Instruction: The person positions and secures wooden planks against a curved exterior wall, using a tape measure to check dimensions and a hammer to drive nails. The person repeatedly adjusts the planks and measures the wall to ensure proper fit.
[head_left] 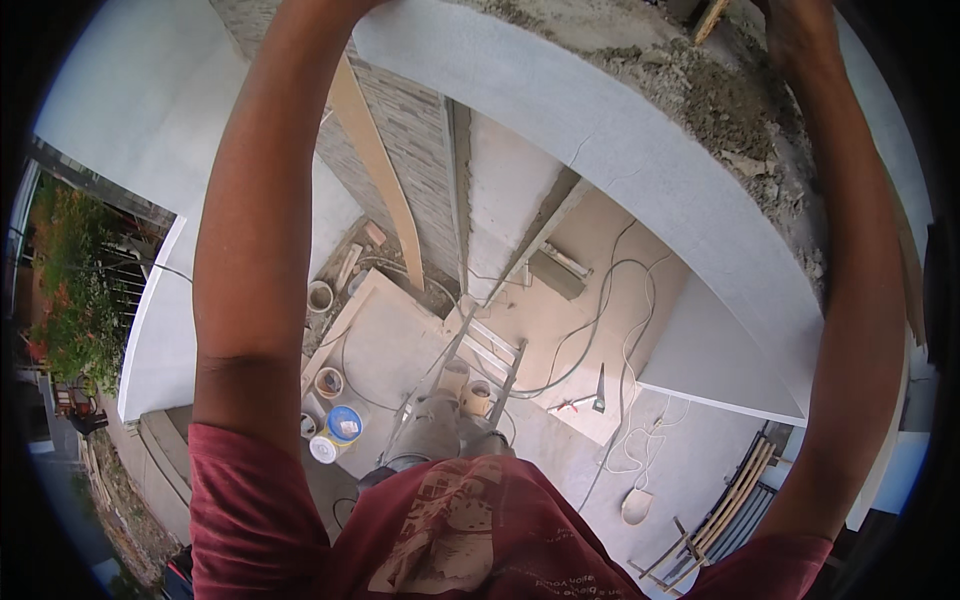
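Observation:
Both my arms reach up to a white-painted ledge (600, 130), whose top is rough with cement and rubble (725, 105). My left hand (350, 6) is at the ledge's near edge on the upper left; only its wrist end shows and the fingers are cut off by the frame. At the upper right, my right hand (803, 30) is over the ledge top beside the rubble. Its fingers are cut off too, so what it holds, if anything, is hidden. A short wooden stick (710, 22) lies on the rubble near this hand.
I stand on a metal ladder (490, 350) high above the floor. Below are a blue-lidded bucket (343, 424), other buckets, hoses and cords (600, 320), a tool (580, 404) on a board and a stack of poles (725, 500). A stone-faced wall (400, 130) rises at left.

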